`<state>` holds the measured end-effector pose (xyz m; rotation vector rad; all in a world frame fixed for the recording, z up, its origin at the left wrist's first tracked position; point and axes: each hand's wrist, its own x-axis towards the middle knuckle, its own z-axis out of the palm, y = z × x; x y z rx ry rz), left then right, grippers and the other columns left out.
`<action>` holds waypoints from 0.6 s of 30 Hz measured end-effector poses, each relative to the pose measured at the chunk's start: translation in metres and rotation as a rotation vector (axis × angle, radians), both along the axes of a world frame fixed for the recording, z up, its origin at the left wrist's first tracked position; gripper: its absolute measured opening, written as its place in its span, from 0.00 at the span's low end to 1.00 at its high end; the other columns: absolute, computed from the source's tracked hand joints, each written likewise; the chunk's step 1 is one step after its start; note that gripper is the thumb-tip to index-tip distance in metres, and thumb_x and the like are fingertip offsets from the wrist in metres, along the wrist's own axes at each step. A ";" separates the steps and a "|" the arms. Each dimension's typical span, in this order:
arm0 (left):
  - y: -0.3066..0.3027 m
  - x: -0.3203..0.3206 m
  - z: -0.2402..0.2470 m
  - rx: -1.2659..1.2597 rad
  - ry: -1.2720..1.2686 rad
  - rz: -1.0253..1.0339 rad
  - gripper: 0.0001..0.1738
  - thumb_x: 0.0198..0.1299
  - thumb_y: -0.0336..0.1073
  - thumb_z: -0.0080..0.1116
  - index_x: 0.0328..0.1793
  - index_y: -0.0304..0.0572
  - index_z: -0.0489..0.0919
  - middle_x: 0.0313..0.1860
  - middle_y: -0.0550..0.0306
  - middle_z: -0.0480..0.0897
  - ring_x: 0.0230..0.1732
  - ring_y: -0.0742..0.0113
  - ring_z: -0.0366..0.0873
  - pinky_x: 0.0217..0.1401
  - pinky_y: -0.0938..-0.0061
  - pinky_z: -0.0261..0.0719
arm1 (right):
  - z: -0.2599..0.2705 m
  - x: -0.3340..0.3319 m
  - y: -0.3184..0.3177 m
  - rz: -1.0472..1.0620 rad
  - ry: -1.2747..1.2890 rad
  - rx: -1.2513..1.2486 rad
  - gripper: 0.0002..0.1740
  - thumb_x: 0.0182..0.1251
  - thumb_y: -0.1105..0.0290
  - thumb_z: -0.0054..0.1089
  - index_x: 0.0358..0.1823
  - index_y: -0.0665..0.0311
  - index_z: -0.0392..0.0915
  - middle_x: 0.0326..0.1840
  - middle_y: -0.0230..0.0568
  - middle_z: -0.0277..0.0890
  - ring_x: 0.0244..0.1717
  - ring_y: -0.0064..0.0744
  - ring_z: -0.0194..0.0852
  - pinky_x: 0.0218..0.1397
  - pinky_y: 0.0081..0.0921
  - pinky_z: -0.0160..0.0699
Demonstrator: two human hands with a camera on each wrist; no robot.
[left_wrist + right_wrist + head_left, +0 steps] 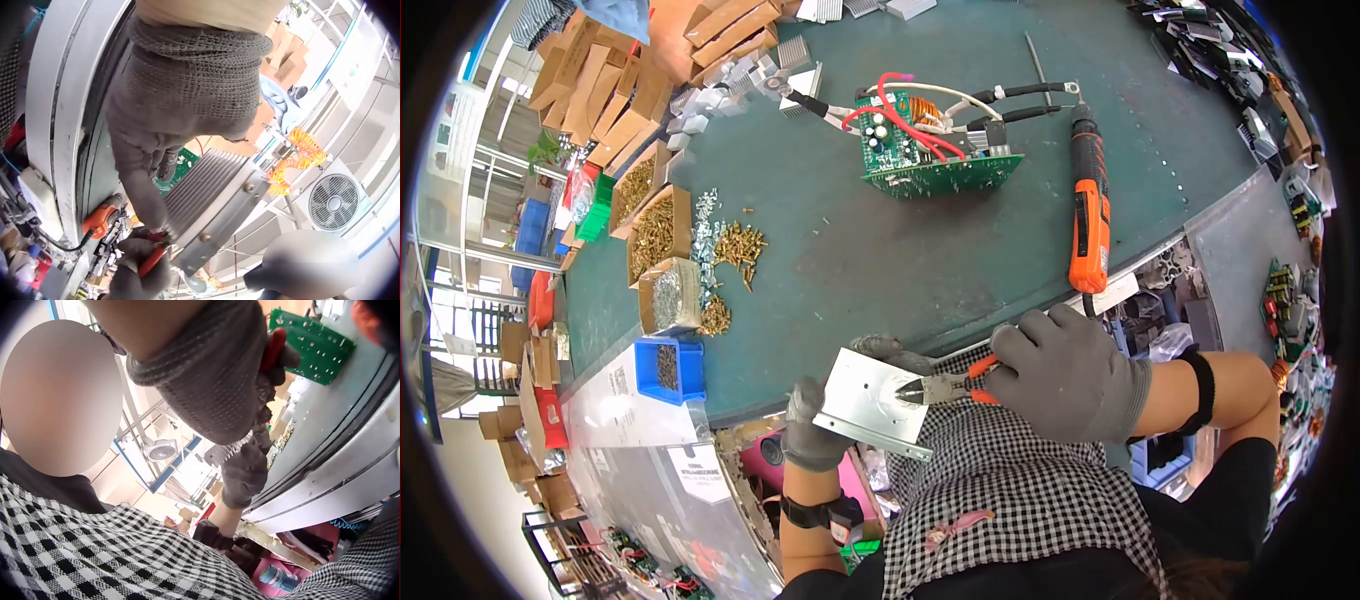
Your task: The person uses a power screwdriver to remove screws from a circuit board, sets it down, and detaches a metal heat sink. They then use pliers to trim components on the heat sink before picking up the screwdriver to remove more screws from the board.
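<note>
My gloved left hand (812, 432) grips a silver finned heat sink (862, 392) by its edges, close over my lap at the table's front edge. Its flat face with small holes is turned up in the head view; the fins (203, 190) show in the left wrist view. The gloved right hand (1065, 378) holds a pair of pliers (945, 388) by the orange handles, their jaws right at the plate's face. From the right wrist, the pliers' tips are hidden behind the glove.
A green circuit board (945, 178) with red wires and black cables stands on the table (820, 270). To its right lies an orange power screwdriver (1090, 225). Boxes of screws (657, 242), loose screws (740, 248) and a blue bin (670, 370) are at the left.
</note>
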<state>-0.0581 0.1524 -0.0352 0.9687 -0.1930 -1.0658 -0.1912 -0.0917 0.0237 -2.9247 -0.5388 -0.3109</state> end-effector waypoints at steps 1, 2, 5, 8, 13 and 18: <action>-0.006 -0.003 0.006 -0.006 -0.014 0.029 0.59 0.48 0.78 0.52 0.67 0.26 0.65 0.63 0.34 0.72 0.62 0.43 0.74 0.65 0.54 0.71 | 0.000 0.000 -0.001 0.009 0.020 0.025 0.10 0.48 0.62 0.59 0.29 0.59 0.79 0.40 0.38 0.73 0.40 0.32 0.76 0.38 0.27 0.74; -0.004 -0.004 0.004 -0.006 0.017 0.063 0.58 0.49 0.77 0.52 0.66 0.25 0.66 0.62 0.35 0.73 0.61 0.44 0.74 0.65 0.54 0.71 | -0.001 0.001 -0.003 0.018 0.037 0.049 0.10 0.48 0.62 0.59 0.30 0.59 0.80 0.41 0.38 0.73 0.40 0.32 0.76 0.38 0.27 0.74; 0.001 -0.009 0.001 -0.015 0.126 0.140 0.56 0.51 0.76 0.51 0.65 0.25 0.67 0.61 0.36 0.75 0.60 0.47 0.75 0.65 0.54 0.72 | 0.003 0.001 -0.004 0.002 0.081 0.105 0.12 0.48 0.64 0.60 0.34 0.60 0.80 0.44 0.39 0.74 0.43 0.33 0.77 0.41 0.29 0.75; -0.002 -0.009 0.010 -0.109 0.292 0.181 0.54 0.52 0.75 0.51 0.64 0.26 0.68 0.58 0.37 0.76 0.59 0.47 0.76 0.63 0.54 0.74 | 0.006 -0.001 -0.008 -0.047 0.187 0.164 0.15 0.45 0.67 0.62 0.37 0.62 0.80 0.48 0.40 0.75 0.46 0.35 0.77 0.43 0.32 0.76; -0.014 -0.008 0.021 -0.285 0.536 0.277 0.52 0.55 0.76 0.48 0.62 0.27 0.70 0.56 0.38 0.78 0.55 0.46 0.79 0.61 0.54 0.77 | 0.009 -0.002 -0.018 -0.097 0.275 0.263 0.19 0.42 0.73 0.61 0.40 0.66 0.79 0.50 0.43 0.74 0.49 0.39 0.76 0.46 0.36 0.76; -0.023 -0.008 0.025 -0.160 0.427 0.330 0.52 0.56 0.77 0.44 0.60 0.28 0.71 0.54 0.38 0.78 0.53 0.47 0.80 0.58 0.56 0.79 | 0.004 -0.002 -0.017 -0.107 0.287 0.263 0.19 0.41 0.74 0.60 0.41 0.66 0.78 0.51 0.43 0.74 0.49 0.40 0.76 0.47 0.37 0.75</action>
